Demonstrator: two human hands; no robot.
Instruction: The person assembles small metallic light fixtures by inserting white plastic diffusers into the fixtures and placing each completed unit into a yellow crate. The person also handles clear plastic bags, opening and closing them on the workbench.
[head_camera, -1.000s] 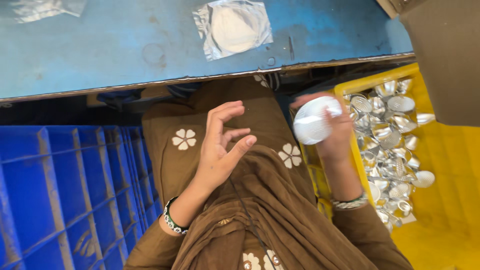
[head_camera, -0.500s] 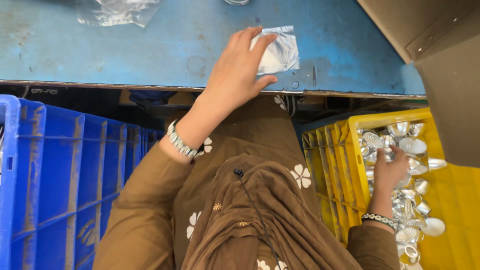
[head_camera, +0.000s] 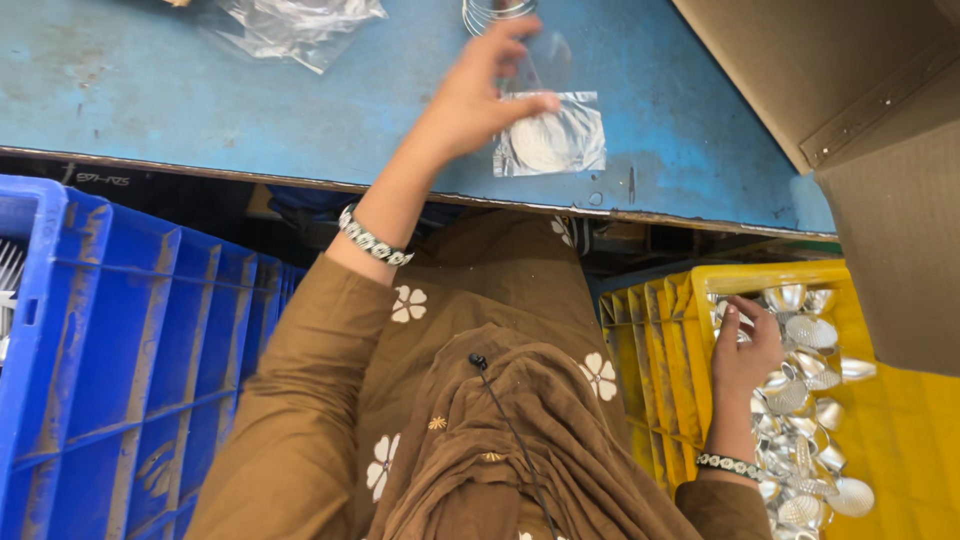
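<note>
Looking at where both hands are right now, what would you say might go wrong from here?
The left hand touches the small clear bag near the front edge of the blue table, so the bag could slide off into the gap below. The right hand reaches into the yellow crate among loosely piled silver shells, off to one side while the other hand works on the table; it might knock some about or pick up more than one.

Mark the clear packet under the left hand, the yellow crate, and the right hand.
clear packet (head_camera: 560, 142), head view, on the round white piece inside the wrap.
yellow crate (head_camera: 655, 345), head view, on its ribbed left wall.
right hand (head_camera: 745, 350), head view, on the back of the hand.
</note>
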